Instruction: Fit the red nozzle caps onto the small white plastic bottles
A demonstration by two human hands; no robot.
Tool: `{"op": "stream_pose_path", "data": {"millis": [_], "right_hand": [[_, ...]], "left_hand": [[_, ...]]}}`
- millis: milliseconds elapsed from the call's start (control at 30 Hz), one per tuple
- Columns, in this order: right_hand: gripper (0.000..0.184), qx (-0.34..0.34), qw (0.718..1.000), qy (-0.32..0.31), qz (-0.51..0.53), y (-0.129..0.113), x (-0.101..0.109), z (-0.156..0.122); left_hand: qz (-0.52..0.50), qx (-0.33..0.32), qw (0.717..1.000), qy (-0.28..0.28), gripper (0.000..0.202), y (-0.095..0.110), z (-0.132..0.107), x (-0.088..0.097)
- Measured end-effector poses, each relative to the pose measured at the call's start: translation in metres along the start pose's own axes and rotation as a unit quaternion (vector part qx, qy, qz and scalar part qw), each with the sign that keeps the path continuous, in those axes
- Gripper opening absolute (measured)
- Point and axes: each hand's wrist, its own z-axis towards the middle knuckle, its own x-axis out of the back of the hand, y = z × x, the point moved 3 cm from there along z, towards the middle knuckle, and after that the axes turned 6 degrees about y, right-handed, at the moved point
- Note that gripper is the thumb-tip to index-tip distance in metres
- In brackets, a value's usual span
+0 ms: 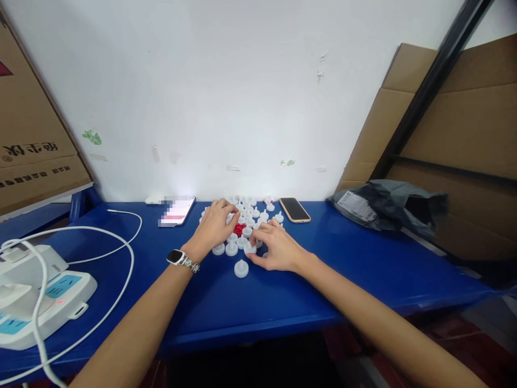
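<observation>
Many white plastic caps with a narrow spout lie in a loose pile on the blue table (pixel 210 307). A heap of small red pieces (pixel 239 230) sits among them. My left hand (pixel 217 223), with a watch at the wrist, reaches over the pile's left side; its fingers are curled, and a white piece shows between thumb and forefinger. My right hand (pixel 277 247) has thumb and forefinger closed around a white spouted cap (pixel 249 248) at the pile's front. Nearer to me, one single cap (pixel 241 269) stands upright, spout up.
A lit phone (pixel 177 211) lies behind on the left, and a dark-screened phone (pixel 294 209) on the right. A white power strip (pixel 76 293) with looping cables occupies the left. A grey plastic bag (pixel 388 207) rests at the right, beside cardboard. The white wall (pixel 242 97) borders the back.
</observation>
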Motion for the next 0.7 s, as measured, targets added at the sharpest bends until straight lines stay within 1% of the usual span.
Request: {"op": "stream_pose_path", "data": {"millis": [100, 167, 267, 333, 367, 433, 467, 533, 567, 633, 700], "right_hand": [[0.017, 0.005, 1.000, -0.010, -0.003, -0.002, -0.001, 0.000], [0.017, 0.002, 1.000, -0.003, -0.010, -0.003, -0.001, -0.001], [0.020, -0.006, 0.999, 0.034, -0.010, -0.001, 0.002, -0.002], [0.019, -0.016, 0.998, 0.064, 0.014, 0.008, 0.006, -0.001], [0.017, -0.027, 0.996, 0.078, 0.032, 0.015, 0.008, 0.000], [0.016, -0.071, 0.990, 0.105, 0.054, 0.039, 0.014, 0.004], [0.017, -0.109, 0.985, 0.120, 0.052, 0.055, 0.016, 0.007], [0.014, -0.198, 0.970, 0.143, 0.002, 0.091, 0.019, 0.015], [0.014, -0.240, 0.961, 0.135, -0.027, 0.108, 0.019, 0.020], [0.021, -0.307, 0.943, 0.093, -0.085, 0.139, 0.014, 0.031], [0.028, -0.335, 0.934, 0.049, -0.115, 0.160, 0.006, 0.042]], "left_hand": [[-0.007, 0.002, 1.000, -0.001, 0.028, 0.000, 0.000, 0.000], [-0.008, 0.003, 1.000, -0.005, 0.027, 0.002, 0.000, -0.001], [-0.015, -0.002, 1.000, -0.007, 0.026, 0.007, 0.000, -0.001], [-0.022, -0.013, 1.000, -0.005, 0.027, 0.010, 0.001, -0.002], [-0.025, -0.020, 0.999, -0.006, 0.027, 0.011, 0.003, -0.003], [-0.029, -0.034, 0.999, -0.009, 0.028, 0.015, 0.010, -0.008], [-0.029, -0.042, 0.999, -0.013, 0.028, 0.017, 0.015, -0.012], [-0.024, -0.059, 0.998, -0.025, 0.029, 0.022, 0.027, -0.021], [-0.019, -0.065, 0.997, -0.033, 0.029, 0.024, 0.033, -0.027], [-0.008, -0.065, 0.997, -0.048, 0.029, 0.028, 0.046, -0.038], [-0.005, -0.057, 0.997, -0.056, 0.029, 0.030, 0.057, -0.047]]}}
